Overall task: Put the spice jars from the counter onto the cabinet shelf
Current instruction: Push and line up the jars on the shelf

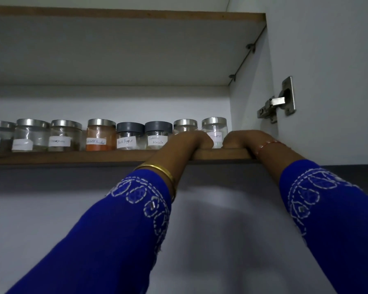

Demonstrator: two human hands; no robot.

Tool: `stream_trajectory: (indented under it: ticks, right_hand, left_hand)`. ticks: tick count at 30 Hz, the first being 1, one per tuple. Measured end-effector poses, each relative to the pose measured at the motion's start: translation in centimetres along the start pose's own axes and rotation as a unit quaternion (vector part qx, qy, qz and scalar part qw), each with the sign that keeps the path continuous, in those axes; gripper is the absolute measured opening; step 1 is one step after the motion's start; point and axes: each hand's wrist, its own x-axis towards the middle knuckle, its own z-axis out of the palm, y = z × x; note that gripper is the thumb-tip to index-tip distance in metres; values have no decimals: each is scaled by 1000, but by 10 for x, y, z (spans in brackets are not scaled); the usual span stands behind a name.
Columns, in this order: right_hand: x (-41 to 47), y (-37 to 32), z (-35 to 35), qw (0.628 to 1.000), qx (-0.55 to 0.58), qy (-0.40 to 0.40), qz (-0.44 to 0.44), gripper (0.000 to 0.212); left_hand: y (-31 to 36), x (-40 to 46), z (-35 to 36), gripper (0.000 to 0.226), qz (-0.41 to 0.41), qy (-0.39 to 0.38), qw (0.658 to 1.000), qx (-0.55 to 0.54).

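A row of several labelled spice jars stands along the front of the wooden cabinet shelf (94, 155). Among them are an orange chilli powder jar (101, 135), a black pepper jar (129, 135) and a garam masala jar (157, 135). The rightmost jar (214, 129), steel-lidded with a white label, stands between my two hands. My left hand (189, 142) reaches over the shelf edge, covers the lower part of the neighbouring steel-lidded jar (185, 126) and curls against the rightmost jar's left side. My right hand (250, 140) curls against its right side. My fingertips are hidden.
The cabinet's right wall (249, 98) stands close beside my right hand. The open door (331, 81) with a metal hinge (278, 101) is further right. An upper shelf (115, 49) spans above the jars. Below the shelf is a plain grey wall.
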Motion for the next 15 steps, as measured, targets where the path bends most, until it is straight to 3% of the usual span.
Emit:
stream_trajectory:
  ticks: [3, 7, 10, 15]
  right_hand:
    - [-36, -20, -16, 999, 22, 20, -18, 32]
    - [-54, -18, -14, 999, 33, 15, -11, 31]
    - [-75, -18, -12, 996, 40, 81, -8, 37]
    - [-109, -16, 12, 981, -33, 193, -3, 57]
  left_hand:
    - [-3, -12, -4, 34, -32, 66, 997, -22]
    - [-13, -36, -5, 39, -35, 58, 997, -22]
    - [-20, -63, -2, 42, -18, 79, 997, 4]
    - [-41, -102, 15, 39, 66, 201, 974, 76]
